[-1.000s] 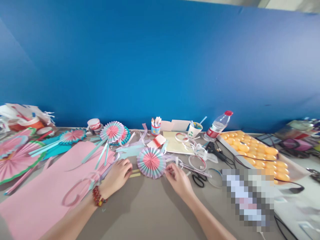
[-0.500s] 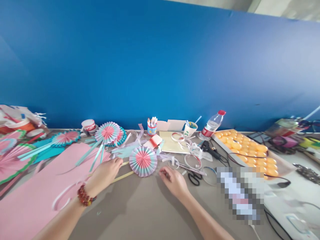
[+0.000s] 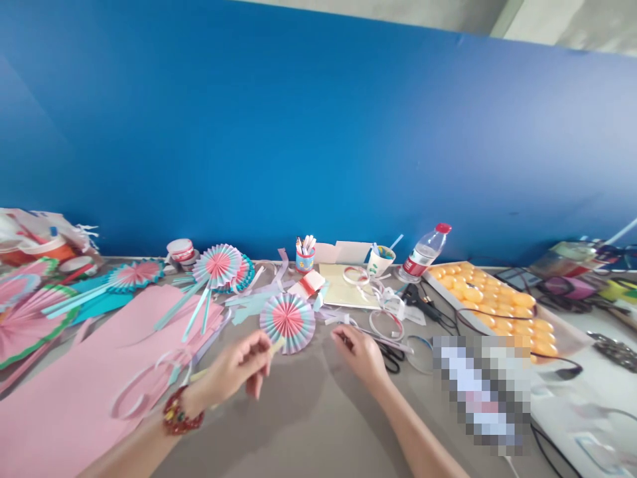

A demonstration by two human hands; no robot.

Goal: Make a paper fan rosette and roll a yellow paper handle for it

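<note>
A round pleated paper fan (image 3: 287, 322) in pink, teal and lilac lies at the middle of the table. My left hand (image 3: 243, 365), with a red bead bracelet at the wrist, is closed on a pale yellow strip (image 3: 277, 345). One end of that strip points at the fan's lower left edge; the other passes under my hand. Right of the fan, my right hand (image 3: 355, 352) hovers with its fingers curled together, and whatever they may hold is hidden. Black-handled scissors (image 3: 393, 356) lie just beyond it, partly covered.
Pink paper sheets (image 3: 74, 392) and finished-looking fans (image 3: 217, 265) lie left. Behind are a pen cup (image 3: 305, 257), a paper cup (image 3: 379, 261) and a bottle (image 3: 423, 254). A tray of orange balls (image 3: 492, 302), cables and a blurred-out item (image 3: 478, 392) are at right.
My left hand has moved right and nearer to me, bringing the yellow strip with it. My right hand has shifted slightly right, away from the fan. The view has shifted a little.
</note>
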